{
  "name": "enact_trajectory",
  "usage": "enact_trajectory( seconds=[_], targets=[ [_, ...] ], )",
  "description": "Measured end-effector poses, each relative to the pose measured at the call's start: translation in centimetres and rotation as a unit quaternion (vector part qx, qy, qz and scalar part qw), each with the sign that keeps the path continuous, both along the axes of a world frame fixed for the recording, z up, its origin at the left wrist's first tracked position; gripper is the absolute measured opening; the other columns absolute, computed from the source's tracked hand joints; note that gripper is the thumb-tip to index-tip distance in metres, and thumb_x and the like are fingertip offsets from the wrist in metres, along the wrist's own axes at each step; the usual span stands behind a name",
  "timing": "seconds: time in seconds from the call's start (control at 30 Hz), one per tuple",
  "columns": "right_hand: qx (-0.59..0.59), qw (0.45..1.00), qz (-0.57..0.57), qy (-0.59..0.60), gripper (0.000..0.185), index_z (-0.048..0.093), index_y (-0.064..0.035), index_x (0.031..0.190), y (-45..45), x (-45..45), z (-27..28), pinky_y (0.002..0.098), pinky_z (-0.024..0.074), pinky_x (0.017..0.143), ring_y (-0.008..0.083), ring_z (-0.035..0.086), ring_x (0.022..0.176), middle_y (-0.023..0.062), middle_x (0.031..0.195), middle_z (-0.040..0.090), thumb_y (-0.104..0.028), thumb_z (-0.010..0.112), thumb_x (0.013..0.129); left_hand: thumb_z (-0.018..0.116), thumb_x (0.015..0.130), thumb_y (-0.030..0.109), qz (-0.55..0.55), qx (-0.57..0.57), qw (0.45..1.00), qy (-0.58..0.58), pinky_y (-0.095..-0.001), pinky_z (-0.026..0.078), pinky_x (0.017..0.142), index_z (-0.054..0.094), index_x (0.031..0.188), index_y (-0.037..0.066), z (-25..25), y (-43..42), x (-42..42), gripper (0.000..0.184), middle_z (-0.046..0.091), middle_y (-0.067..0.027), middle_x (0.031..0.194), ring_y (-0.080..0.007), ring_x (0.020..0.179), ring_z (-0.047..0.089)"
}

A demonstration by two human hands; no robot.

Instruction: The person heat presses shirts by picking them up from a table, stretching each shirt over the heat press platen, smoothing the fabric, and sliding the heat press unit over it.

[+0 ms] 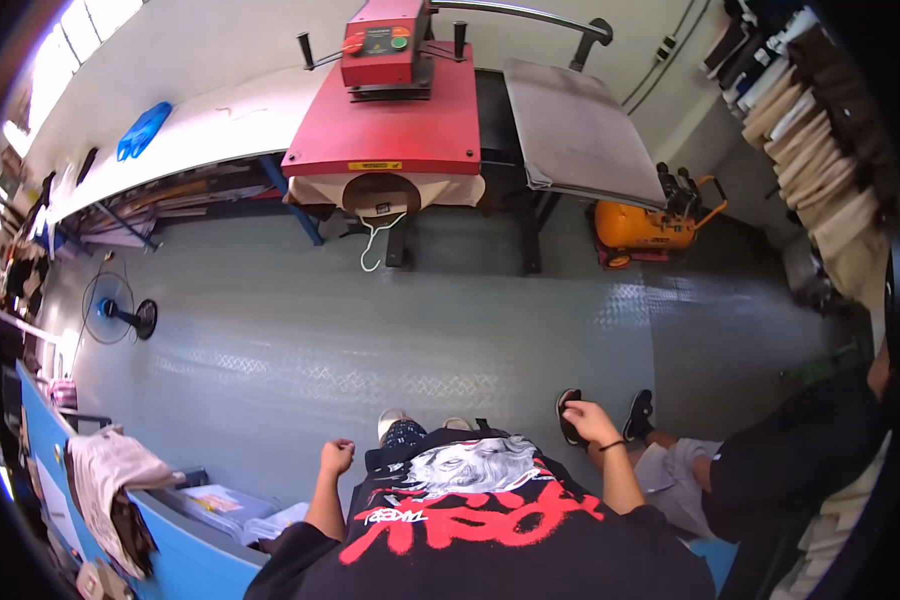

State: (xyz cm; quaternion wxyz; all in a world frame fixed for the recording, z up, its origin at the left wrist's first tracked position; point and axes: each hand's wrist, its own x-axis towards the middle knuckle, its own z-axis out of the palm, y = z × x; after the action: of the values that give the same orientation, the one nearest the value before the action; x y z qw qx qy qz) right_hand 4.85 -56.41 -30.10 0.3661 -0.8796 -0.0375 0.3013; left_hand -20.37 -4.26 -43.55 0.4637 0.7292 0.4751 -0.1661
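My left hand (337,457) is held beside my body with its fingers curled in, and nothing shows in it. On the other side, my right hand (592,424) hangs forward with its fingers bent together, a dark band at the wrist, and no object visible in it. Neither hand touches anything. Ahead stands a red heat press (385,125), its upper plate lowered over a cream shirt (438,190). A white hanger (374,242) dangles from the shirt's neck opening.
Right of the press is a grey platen (590,130), with an orange air compressor (642,226) below. A white table (205,125) holds a blue bag (144,130). A fan (118,310) stands left. Another person (770,455) sits close on my right. Clothes (820,160) hang at far right.
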Motion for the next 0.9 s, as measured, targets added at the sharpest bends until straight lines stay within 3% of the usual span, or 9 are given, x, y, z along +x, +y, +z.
enact_trajectory(
  seconds=[0.2, 0.37, 0.47, 0.5, 0.57, 0.6, 0.67, 0.77, 0.9],
  targets=[
    [-0.091, 0.92, -0.279, -0.259, 0.023, 0.064, 0.001, 0.103, -6.9, -8.3, 4.0, 0.0338, 0.0485, 0.082, 0.0247, 0.063, 0.094, 0.0156, 0.098, 0.067, -0.014, 0.059, 0.086, 0.064, 0.076, 0.021, -0.147, 0.052, 0.987, 0.028, -0.0332, 0.053, 0.065, 0.07, 0.088, 0.004, 1.5, 9.9, 7.8, 0.021, 0.068, -0.0112, 0.072, -0.0207, 0.065, 0.066],
    [-0.203, 0.826, -0.455, -0.264, 0.018, 0.063, 0.0008, 0.102, -9.5, -20.5, 9.0, 0.03, 0.0484, 0.078, 0.0208, 0.062, 0.088, 0.0142, 0.097, 0.065, -0.007, 0.058, 0.087, 0.061, 0.082, 0.014, -0.096, -0.007, 0.995, 0.003, -0.0269, 0.048, 0.045, 0.068, 0.09, 0.004, 2.6, 15.2, 13.2, 0.015, 0.065, -0.0065, 0.066, -0.0115, 0.052, 0.06],
    [-0.394, 0.809, -0.384, -0.209, 0.027, 0.063, 0.0053, 0.095, -10.8, -29.4, 8.3, 0.0393, 0.0483, 0.079, 0.0352, 0.062, 0.086, 0.0213, 0.096, 0.064, -0.018, 0.049, 0.092, 0.062, 0.079, 0.021, -0.201, 0.04, 0.978, 0.038, -0.0341, 0.053, 0.061, 0.07, 0.089, 0.005, 0.4, 16.4, 15.1, 0.021, 0.068, -0.0125, 0.075, -0.0226, 0.066, 0.066],
    [-0.457, 0.825, -0.329, 0.052, 0.027, 0.063, 0.0011, 0.1, -10.2, -31.1, 8.8, 0.0405, 0.0488, 0.079, 0.0326, 0.061, 0.094, 0.0174, 0.103, 0.063, -0.016, 0.044, 0.092, 0.062, 0.078, 0.024, -0.264, 0.068, 0.961, 0.041, -0.0369, 0.054, 0.068, 0.07, 0.088, 0.005, -0.6, 17.1, 15.2, 0.023, 0.069, -0.0151, 0.078, -0.0279, 0.073, 0.067],
    [-0.545, 0.808, 0.005, 0.225, 0.036, 0.058, -0.0044, 0.112, -13.4, -38.0, 2.0, 0.0478, 0.0469, 0.082, 0.0349, 0.061, 0.095, 0.016, 0.108, 0.063, -0.028, 0.05, 0.086, 0.061, 0.075, 0.027, -0.263, 0.074, 0.962, 0.001, -0.0397, 0.051, 0.079, 0.071, 0.088, 0.006, -0.2, 15.7, 16.2, 0.026, 0.067, -0.0191, 0.085, -0.0346, 0.086, 0.065],
    [-0.592, 0.787, -0.17, 0.037, 0.045, 0.059, -0.005, 0.112, -12.0, -41.4, -0.1, 0.0493, 0.0447, 0.085, 0.0353, 0.059, 0.099, 0.0167, 0.111, 0.061, -0.034, 0.058, 0.077, 0.059, 0.076, 0.025, -0.275, 0.08, 0.958, -0.002, -0.0401, 0.052, 0.077, 0.071, 0.089, 0.006, 0.8, 14.4, 16.5, 0.025, 0.066, -0.0201, 0.087, -0.0345, 0.085, 0.065],
    [-0.524, 0.779, -0.315, 0.141, 0.049, 0.061, -0.0043, 0.109, -9.1, -33.8, -1.7, 0.0503, 0.0373, 0.095, 0.0353, 0.052, 0.109, 0.0179, 0.113, 0.06, -0.035, 0.063, 0.071, 0.058, 0.078, 0.023, -0.244, 0.049, 0.968, -0.043, -0.0392, 0.052, 0.078, 0.07, 0.09, 0.007, 2.3, 12.0, 16.1, 0.024, 0.066, -0.0194, 0.092, -0.0331, 0.086, 0.065],
    [-0.242, 0.949, -0.189, 0.074, 0.044, 0.062, -0.0021, 0.107, -4.7, -19.1, -7.1, 0.045, 0.0401, 0.09, 0.0318, 0.055, 0.102, 0.018, 0.108, 0.062, -0.03, 0.064, 0.073, 0.059, 0.076, 0.021, -0.212, 0.014, 0.976, -0.053, -0.0388, 0.051, 0.082, 0.071, 0.092, 0.009, 3.2, 8.6, 13.6, 0.024, 0.068, -0.0172, 0.091, -0.032, 0.088, 0.065],
    [-0.038, 0.992, 0.035, 0.115, 0.037, 0.063, 0.0008, 0.103, 5.5, -0.4, -9.1, 0.0379, 0.0439, 0.083, 0.0272, 0.059, 0.093, 0.0181, 0.101, 0.064, -0.023, 0.065, 0.075, 0.06, 0.075, 0.024, -0.058, 0.06, 0.996, -0.035, -0.0396, 0.05, 0.084, 0.071, 0.094, 0.008, 4.2, 5.7, 6.3, 0.026, 0.068, -0.0175, 0.092, -0.0312, 0.089, 0.065]
  ],
)
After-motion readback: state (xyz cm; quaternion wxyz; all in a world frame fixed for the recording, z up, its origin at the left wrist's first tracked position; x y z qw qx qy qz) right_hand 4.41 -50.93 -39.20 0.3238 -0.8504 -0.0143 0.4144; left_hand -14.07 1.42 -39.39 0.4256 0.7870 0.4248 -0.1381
